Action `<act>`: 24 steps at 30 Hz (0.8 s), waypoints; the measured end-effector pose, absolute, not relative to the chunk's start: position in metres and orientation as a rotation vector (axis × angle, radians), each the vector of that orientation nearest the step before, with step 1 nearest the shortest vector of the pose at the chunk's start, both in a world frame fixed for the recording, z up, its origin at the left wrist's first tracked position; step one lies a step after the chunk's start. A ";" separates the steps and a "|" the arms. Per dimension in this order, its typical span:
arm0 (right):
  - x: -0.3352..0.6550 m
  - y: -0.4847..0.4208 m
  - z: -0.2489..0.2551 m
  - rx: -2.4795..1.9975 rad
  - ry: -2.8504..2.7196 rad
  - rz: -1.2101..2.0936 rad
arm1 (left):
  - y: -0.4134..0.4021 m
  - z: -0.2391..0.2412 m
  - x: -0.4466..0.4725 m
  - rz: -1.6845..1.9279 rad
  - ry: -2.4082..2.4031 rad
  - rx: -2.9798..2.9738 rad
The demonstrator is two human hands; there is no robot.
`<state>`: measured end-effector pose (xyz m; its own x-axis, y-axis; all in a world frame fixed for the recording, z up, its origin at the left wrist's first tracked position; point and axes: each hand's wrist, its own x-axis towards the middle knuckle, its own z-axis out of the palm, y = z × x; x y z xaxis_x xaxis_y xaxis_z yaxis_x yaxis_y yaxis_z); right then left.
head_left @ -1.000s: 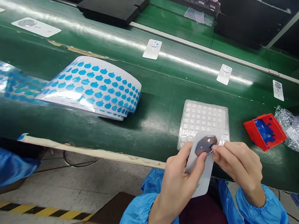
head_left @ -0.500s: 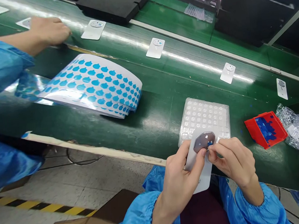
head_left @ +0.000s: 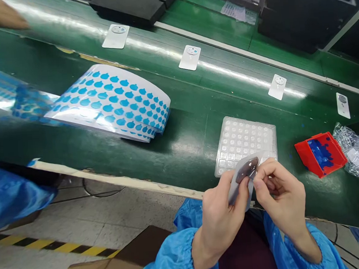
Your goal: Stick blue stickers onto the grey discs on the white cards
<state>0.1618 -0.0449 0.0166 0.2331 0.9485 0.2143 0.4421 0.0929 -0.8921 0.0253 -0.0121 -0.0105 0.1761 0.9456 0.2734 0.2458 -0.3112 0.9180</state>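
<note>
Green belt (head_left: pixel 181 159), left hand (head_left: pixel 218 230) gripping card (head_left: pixel 237 190) — right hand (head_left: pixel 282 197) pinching it

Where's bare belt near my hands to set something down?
Bare green belt lies between the blue sticker sheets and the clear blister tray, and between that tray and the red bin. Crowded at your left hand and right hand.

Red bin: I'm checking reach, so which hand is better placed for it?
Probably the right hand: it is nearer the red bin, while the left hand grips the white card.
</note>
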 end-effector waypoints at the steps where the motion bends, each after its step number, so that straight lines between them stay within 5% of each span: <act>1: 0.162 -0.047 0.019 -1.496 -1.336 0.667 | -0.012 -0.012 0.025 1.156 1.152 1.661; 5: 0.186 -0.052 0.025 -1.532 -1.257 0.515 | -0.005 -0.019 0.020 1.029 1.216 1.463; 10: 0.274 -0.061 0.012 -1.968 -1.062 -0.265 | 0.014 -0.018 0.003 0.954 1.342 1.324; 18: 0.334 -0.084 -0.010 -2.405 -1.440 -0.154 | 0.025 -0.016 -0.007 0.881 1.465 1.247; 24: 0.322 -0.080 -0.009 -2.503 -1.363 -0.372 | 0.025 -0.022 -0.005 0.897 1.382 1.232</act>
<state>0.3215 -0.0797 -0.0087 0.5252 0.7771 0.3468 0.8455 -0.5227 -0.1092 -0.0049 0.0247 -0.0218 0.0584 0.9758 -0.2106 0.2052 0.1947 0.9592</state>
